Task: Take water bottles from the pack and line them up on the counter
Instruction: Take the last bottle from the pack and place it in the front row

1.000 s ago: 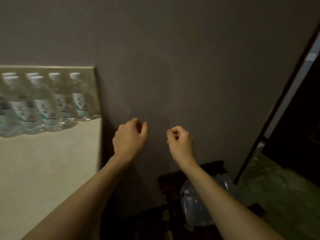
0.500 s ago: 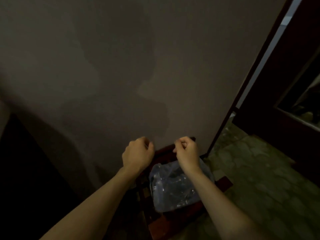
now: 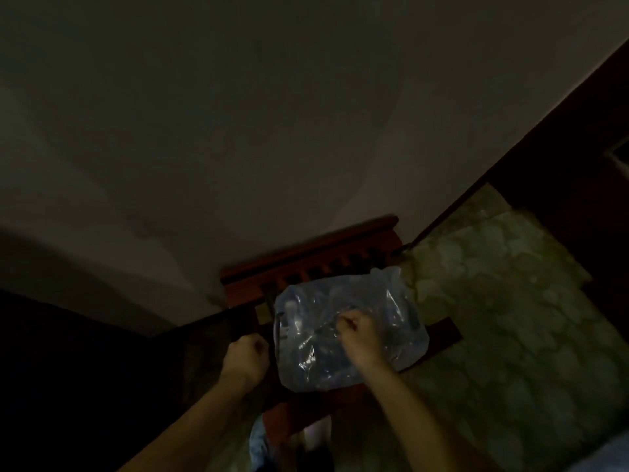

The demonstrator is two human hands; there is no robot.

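Observation:
A pack of water bottles wrapped in clear bluish plastic lies on a dark red wooden chair against the wall. My right hand hovers over the middle of the pack with its fingers curled, at or just above the wrap; whether it grips the plastic is unclear. My left hand is a loose fist just left of the pack, holding nothing. The bottles inside show only as dim shapes. The counter is out of view.
A plain wall fills the upper view. A mottled green stone floor spreads to the right, with a dark door frame beyond it. Left of the chair is deep shadow.
The view swung from the counter with its lined-up bottles down to the chair. Both hands dropped lower; the right hand now sits over the pack.

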